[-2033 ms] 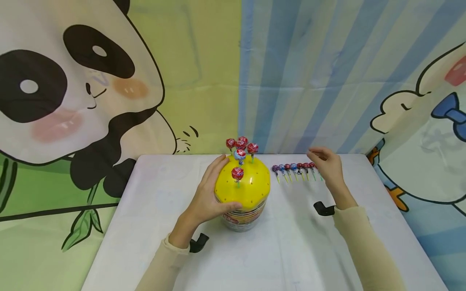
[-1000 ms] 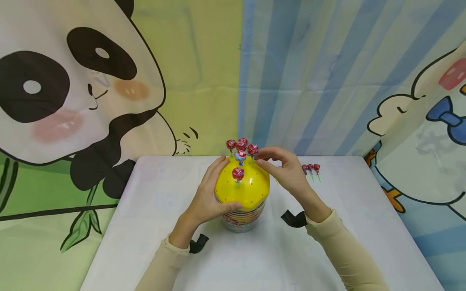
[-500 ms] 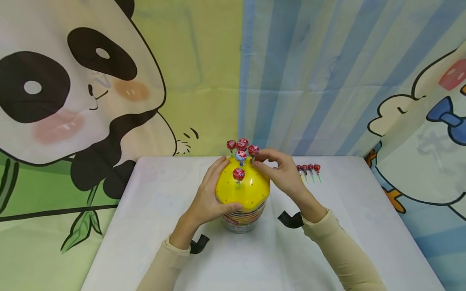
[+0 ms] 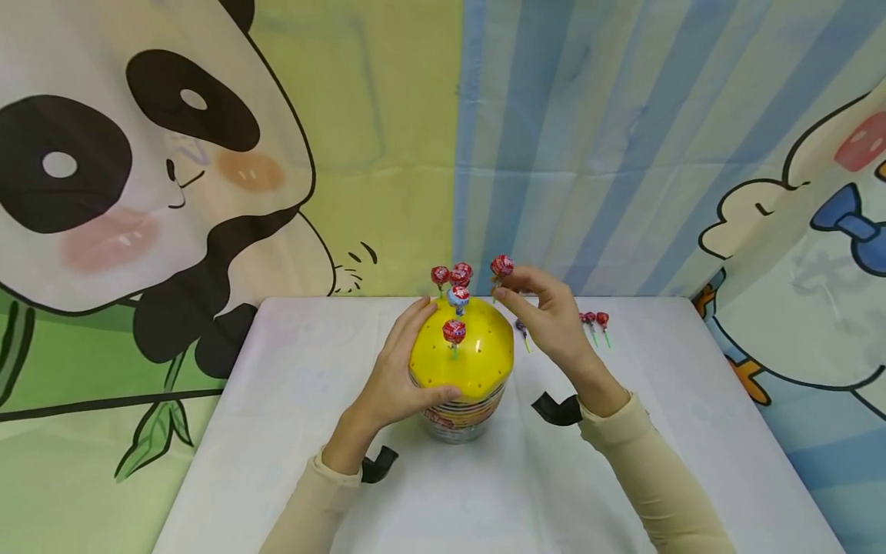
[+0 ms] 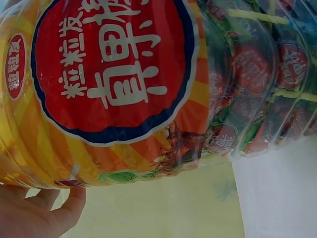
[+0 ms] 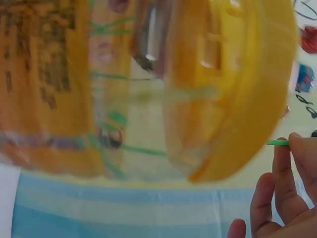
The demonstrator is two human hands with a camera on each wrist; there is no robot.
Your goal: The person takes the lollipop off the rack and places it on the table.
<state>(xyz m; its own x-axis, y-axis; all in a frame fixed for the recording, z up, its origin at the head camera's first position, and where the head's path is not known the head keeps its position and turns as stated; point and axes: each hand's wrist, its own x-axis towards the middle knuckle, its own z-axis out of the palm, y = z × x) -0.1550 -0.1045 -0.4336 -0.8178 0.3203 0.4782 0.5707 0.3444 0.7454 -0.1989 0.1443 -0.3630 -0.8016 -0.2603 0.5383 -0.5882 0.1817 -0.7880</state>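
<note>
- Two hands work at one candy tub [image 4: 462,412] standing mid-table on a white table [image 4: 291,431], in front of a panda backdrop [image 4: 138,177] on the left and a blue striped backdrop [image 4: 588,138] on the right.
- left hand [image 4: 398,377]: fingers spread and curved against the left side of the tub's yellow domed lid [image 4: 477,362], thumb near the lid's lower rim; it holds the tub upright. Left wrist view shows the tub's clear wall with its red label [image 5: 114,69] and wrapped candies inside, thumb [image 5: 59,215] touching the bottom edge.
- Lid has small holes; five lollipops stand in it: a cluster of three red ones [image 4: 451,275] at the top, a blue-and-white one [image 4: 457,295] just below, another red one [image 4: 453,332] lower on the front face.
- red lollipop [image 4: 501,266]: pinched by its green stick, head up, just above and right of the lid's top, clear of the lid.
- right hand [image 4: 550,319]: thumb and fingertips pressed together on that stick, other fingers curled. Right wrist view shows the green stick end [image 6: 277,143] at the fingertips [image 6: 302,148], yellow lid close by, blurred.
- Several loose lollipops [image 4: 597,319] lie in a row on the table behind the right hand, partly hidden by it; one purplish one [image 4: 522,329] shows just beside the lid.
</note>
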